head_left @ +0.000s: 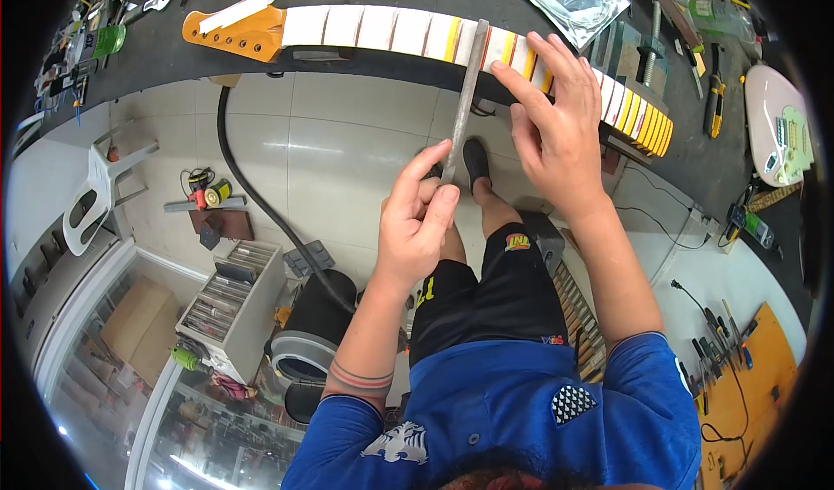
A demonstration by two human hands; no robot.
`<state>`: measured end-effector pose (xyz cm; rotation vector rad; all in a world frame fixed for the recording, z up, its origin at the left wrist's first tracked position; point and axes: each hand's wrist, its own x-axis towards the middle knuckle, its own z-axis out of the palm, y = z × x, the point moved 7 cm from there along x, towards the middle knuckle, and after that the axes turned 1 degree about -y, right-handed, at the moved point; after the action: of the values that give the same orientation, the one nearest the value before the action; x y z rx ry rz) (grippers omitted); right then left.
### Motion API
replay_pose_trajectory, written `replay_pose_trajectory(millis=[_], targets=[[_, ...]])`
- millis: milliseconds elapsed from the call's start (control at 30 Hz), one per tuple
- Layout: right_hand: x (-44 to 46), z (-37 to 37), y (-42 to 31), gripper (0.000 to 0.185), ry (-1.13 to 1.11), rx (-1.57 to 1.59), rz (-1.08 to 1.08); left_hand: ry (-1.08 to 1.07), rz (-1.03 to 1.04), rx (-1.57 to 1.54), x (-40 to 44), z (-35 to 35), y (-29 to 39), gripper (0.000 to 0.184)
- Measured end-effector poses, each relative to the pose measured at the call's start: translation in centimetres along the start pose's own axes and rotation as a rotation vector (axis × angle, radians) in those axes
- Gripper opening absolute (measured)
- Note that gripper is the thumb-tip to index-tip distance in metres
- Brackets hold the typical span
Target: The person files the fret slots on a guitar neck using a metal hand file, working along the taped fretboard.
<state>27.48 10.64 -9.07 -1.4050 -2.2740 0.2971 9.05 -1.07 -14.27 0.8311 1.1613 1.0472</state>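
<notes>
A guitar neck (382,28) lies along the bench edge, its fretboard covered with white and yellow tape between the frets. On its wooden headstock (248,40), at the left, rests a loose white strip (238,12). My left hand (417,216) grips the lower end of a slim grey metal file (466,95). The file's far end lies across the fretboard, near the yellow strips. My right hand (560,112) is open, fingers stretched out, with its fingertips on the taped fretboard just right of the file. Its palm hangs off the near side of the neck.
A clear plastic bag (569,2) lies behind the neck. On the bench at right are yellow-black cutters (715,95) and a pink guitar body (776,129). Below stand a white plastic chair (91,190), a black hose (252,186) and a drawer unit (230,303).
</notes>
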Motion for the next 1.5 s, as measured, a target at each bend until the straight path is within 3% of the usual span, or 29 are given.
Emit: replay_pose_trajectory(millis=[333,600,833,1000,1133,1267,1333,1500], targets=[[0.1,0.5,0.3,0.066,0.004,-0.03,0.028,0.055,0.081,0.152,-2.6,-0.1,-1.6,0.049],[0.1,0.4,0.6,0.069,-0.034,-0.01,0.051,0.105,-0.043,0.067,8.4,3.0,3.8,0.046],[0.2,0.3,0.8,0.07,-0.068,0.009,0.051,0.066,0.206,0.367,-2.5,0.0,0.2,0.05],[0.2,0.3,0.8,0.071,-0.072,0.007,0.053,0.119,0.07,0.211,6.1,2.5,3.8,0.046],[0.2,0.3,0.7,0.072,-0.075,0.004,0.052,0.137,0.129,0.124,8.3,3.1,4.3,0.045],[0.1,0.6,1.1,0.073,-0.069,0.008,0.032,0.104,0.121,0.347,-1.9,0.6,1.1,0.046],[0.0,0.5,1.1,0.073,-0.081,0.024,0.038,0.064,0.1,0.402,-3.0,0.4,1.1,0.047],[0.2,0.4,0.9,0.069,-0.102,0.011,0.031,0.125,0.14,0.391,6.5,2.9,5.4,0.051]])
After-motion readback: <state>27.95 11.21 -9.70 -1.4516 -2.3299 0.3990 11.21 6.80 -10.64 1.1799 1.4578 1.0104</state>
